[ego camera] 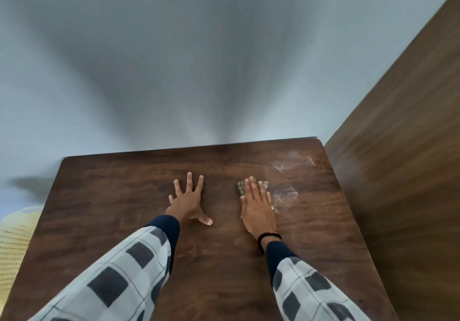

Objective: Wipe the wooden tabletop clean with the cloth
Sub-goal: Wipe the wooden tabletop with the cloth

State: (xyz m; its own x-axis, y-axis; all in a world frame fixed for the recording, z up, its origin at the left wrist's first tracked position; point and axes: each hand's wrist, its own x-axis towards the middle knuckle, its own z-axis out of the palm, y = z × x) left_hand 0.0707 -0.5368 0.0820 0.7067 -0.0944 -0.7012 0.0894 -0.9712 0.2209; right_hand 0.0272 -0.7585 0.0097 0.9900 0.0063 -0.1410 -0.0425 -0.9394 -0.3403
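Two sleeves of pale fabric checked with dark squares, ending in navy cuffs, reach over a dark brown wooden tabletop with rounded corners and a smooth grain. The left hand lies flat on the bare wood, fingers straight and spread wide. The right hand, a black band at its wrist, presses flat, fingers straight and together, on a small olive checked cloth. Just right of the cloth lie whitish smears. Beyond stands a plain grey-blue wall.

tabletop dark brown woodgrain – whitish smears; cloth olive-tan checked; sleeves white/grey check, navy cuffs; wall pale grey-blue
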